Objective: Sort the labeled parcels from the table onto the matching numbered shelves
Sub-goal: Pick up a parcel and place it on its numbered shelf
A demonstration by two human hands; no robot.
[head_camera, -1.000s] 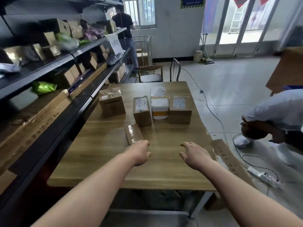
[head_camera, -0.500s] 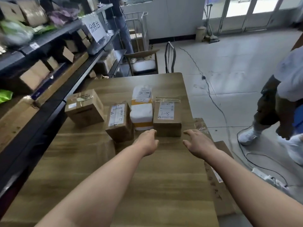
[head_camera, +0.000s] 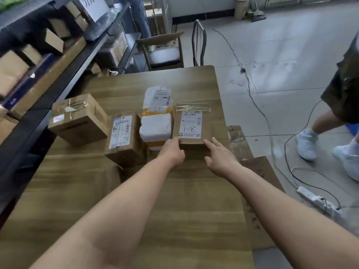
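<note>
**Reaching for parcel 1-8 w/ both hands**

Parcel 1-8 (head_camera: 192, 131), a brown box, lies flat on the desk (head_camera: 174, 210) at the right end of a row, label up, so the handwritten "1-8" reads straight from the head cam. Prob. why it's the pick: the no. is plain to see.

Left hand (head_camera: 172, 152) is at the box's near-left corner. Its fingers (head_camera: 177, 139) are loosely bent, forefinger tip touching the corner, nothing gripped. Right hand (head_camera: 219, 158) is at the near-right corner, fingers (head_camera: 213, 141) spread and straight, forefinger tip on the near edge, also holding nothing. One hand per corner looks like a set-up for a two-sided lift.

White-and-yellow parcel (head_camera: 157, 117), marked 1-7, sits touching the box's left side, so the left fingers have little room there. Further left are a taped brown box (head_camera: 124, 138), no. hard to read, and a bigger carton (head_camera: 79, 119).

Shelves (head_camera: 58, 74) run along the desk's left side w/ boxes on them; no shelf nos. legible, so the target spot can't be told. Step: grasp just starting; four parcels left on the desk.
</note>
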